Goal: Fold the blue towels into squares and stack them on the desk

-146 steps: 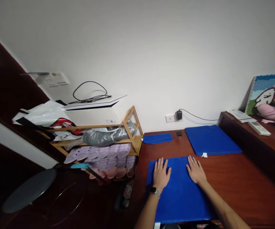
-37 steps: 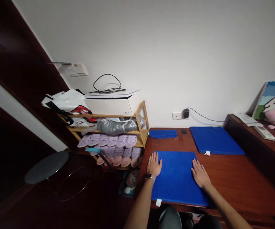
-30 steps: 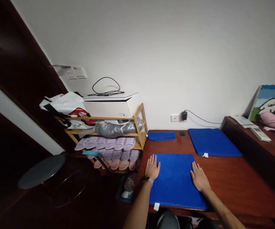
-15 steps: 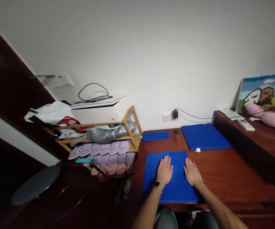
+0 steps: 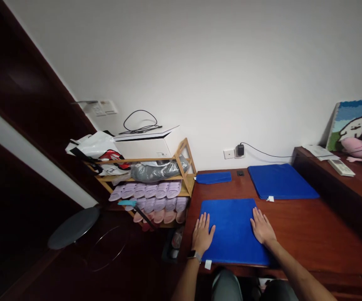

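A blue cloth (image 5: 231, 232) lies flat and square on the brown wooden desk (image 5: 312, 234) in front of me, a white tag (image 5: 208, 264) showing at its near left corner. My left hand (image 5: 203, 234) rests flat on the cloth's left edge, fingers stretched forward; a watch (image 5: 194, 255) is on that wrist. On the opposite edge lies my right hand (image 5: 263, 226), palm down with fingers extended. Neither hand grips anything. Farther back are a stack of folded blue cloths (image 5: 283, 180) at the right and a narrow folded blue cloth (image 5: 214, 177) at the left.
Left of the desk stands a wooden rack (image 5: 185, 184) with rows of purple slippers (image 5: 151, 190) and a white box (image 5: 146, 146) on top. A charger (image 5: 240, 149) with a black cable is plugged into the wall. A remote (image 5: 340, 167) lies on the raised right surface.
My left hand has slid from the middle of the cloth to its left edge, and the white tag now shows. My right hand stays on the right edge. The view has turned slightly left.
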Demonstrator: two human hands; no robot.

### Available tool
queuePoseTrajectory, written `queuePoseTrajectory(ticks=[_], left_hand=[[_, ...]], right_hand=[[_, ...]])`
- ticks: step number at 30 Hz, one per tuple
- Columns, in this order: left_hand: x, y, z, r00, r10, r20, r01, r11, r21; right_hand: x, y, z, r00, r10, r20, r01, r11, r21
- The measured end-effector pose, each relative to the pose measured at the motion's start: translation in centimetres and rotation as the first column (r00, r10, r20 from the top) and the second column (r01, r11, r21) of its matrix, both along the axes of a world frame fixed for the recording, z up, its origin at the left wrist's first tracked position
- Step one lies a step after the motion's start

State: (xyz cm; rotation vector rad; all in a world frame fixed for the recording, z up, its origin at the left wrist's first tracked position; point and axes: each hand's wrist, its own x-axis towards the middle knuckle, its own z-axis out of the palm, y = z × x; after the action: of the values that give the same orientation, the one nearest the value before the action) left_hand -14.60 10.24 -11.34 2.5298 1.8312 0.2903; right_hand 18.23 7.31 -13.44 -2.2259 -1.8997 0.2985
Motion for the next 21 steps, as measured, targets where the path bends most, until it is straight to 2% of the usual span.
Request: queuePoseTrajectory(ticks=[2,5,11,15,21], left_hand=[[-0.5,-0.1,-0.2,1.000,0.000,-0.008,0.001,1.000,0.016],[0.1,-0.1,-0.5,1.000,0.006,-0.011,-0.006,0.999,0.037],[0.2,0.4,-1.1,1.000,0.004,-0.009,-0.004,0.998,0.060],[0.2,0.5,-1.1,1.000,-0.008,-0.007,0.009,0.997,0.079],[-0.5,0.6,-0.8,0.999,-0.022,-0.039,0.025,0.997,0.072]], right_hand=[[-0.2,-0.2,0.8,1.000,-0.005,0.009,0.006,0.999,-0.034],[-0.8,-1.5,1.4,0.999,-0.014,0.030,0.016,0.997,-0.071],[-1.9,-5.4,-0.1,0.999,-0.017,0.030,0.017,1.000,-0.018],[-1.8,-5.8,-0.2,0.999,-0.038,0.001,0.038,0.999,-0.018],[-1.5,-5.8,0.2,0.998,0.005,-0.067,-0.002,0.999,0.042]])
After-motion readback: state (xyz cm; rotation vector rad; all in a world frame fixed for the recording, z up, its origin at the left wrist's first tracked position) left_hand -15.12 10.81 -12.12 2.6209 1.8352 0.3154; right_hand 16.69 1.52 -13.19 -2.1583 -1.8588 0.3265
